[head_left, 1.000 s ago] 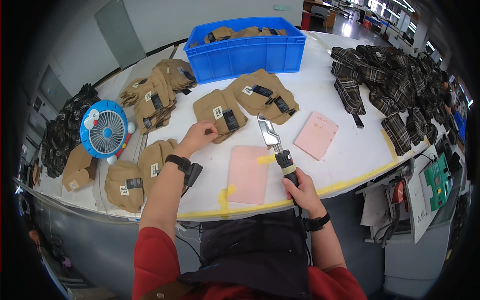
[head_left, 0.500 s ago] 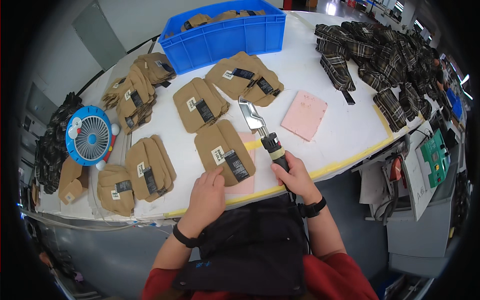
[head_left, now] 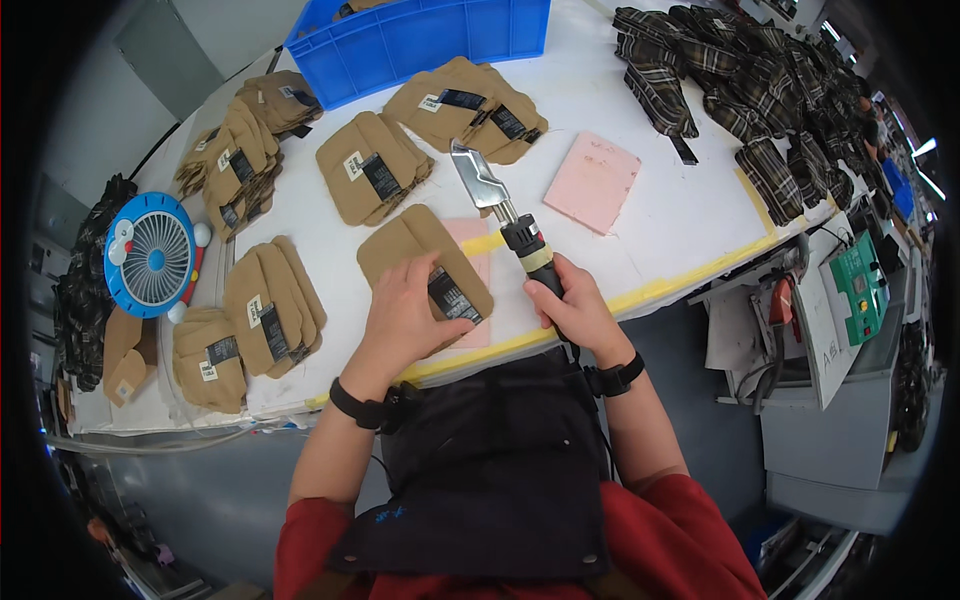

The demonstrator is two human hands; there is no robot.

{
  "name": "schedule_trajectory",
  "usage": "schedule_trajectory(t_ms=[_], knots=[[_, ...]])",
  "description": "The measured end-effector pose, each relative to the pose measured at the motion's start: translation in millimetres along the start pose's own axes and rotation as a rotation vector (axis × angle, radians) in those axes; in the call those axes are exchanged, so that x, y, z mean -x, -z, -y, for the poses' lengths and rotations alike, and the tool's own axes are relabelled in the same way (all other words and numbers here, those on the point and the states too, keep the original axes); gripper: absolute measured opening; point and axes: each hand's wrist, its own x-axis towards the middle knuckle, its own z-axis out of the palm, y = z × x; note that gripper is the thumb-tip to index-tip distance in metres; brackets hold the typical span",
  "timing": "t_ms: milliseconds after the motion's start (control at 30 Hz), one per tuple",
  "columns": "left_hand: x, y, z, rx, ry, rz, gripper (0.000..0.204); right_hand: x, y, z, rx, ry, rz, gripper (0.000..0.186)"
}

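Observation:
My right hand (head_left: pixel 570 305) grips the dark handle of a heated tool (head_left: pixel 538 260) with a broad silver blade (head_left: pixel 478 175), held over the table. My left hand (head_left: pixel 410 310) rests open on a khaki fabric piece (head_left: pixel 395 235), its thumb and fingers apart around a black printed label (head_left: pixel 450 300); the white label seen earlier is hidden under it. That piece lies on a pink board (head_left: pixel 475 265) marked with yellow tape. Several khaki stacks lie round it, at the middle (head_left: pixel 350 195), back (head_left: pixel 430 80) and left (head_left: pixel 260 280). A second pink board (head_left: pixel 592 180) is right of the blade.
A blue plastic crate (head_left: pixel 420 45) stands at the back. Dark plaid pieces (head_left: pixel 750 90) are heaped at the right. A blue cartoon fan (head_left: pixel 150 255) and a cardboard box (head_left: pixel 130 360) sit left. A green control box (head_left: pixel 858 285) hangs beyond the right edge.
A khaki piece has come from the middle stack onto the near pink board with my left hand. That hand has since slid up over its labels, thumb spread. My view has shifted.

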Motion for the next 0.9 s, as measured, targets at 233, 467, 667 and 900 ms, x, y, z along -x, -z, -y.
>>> schedule_trajectory(t_ms=[233, 467, 667, 900], knots=[[0, -6, 10, 0.214, -0.003, 0.230, 0.031, -2, 1, -1, -0.016, 0.031, 0.011, 0.031], [54, -32, 1, 0.193, -0.172, -0.169, 0.018, -2, 0, -1, 0.064, 0.019, 0.001, 0.035], [55, -45, -7, 0.158, -0.297, -0.269, 0.017, 29, -3, 18, 0.168, -0.057, 0.034, 0.035], [59, -52, -3, 0.134, -0.390, -0.314, 0.016, 107, -14, 36, 0.692, -0.036, 0.137, 0.044]])
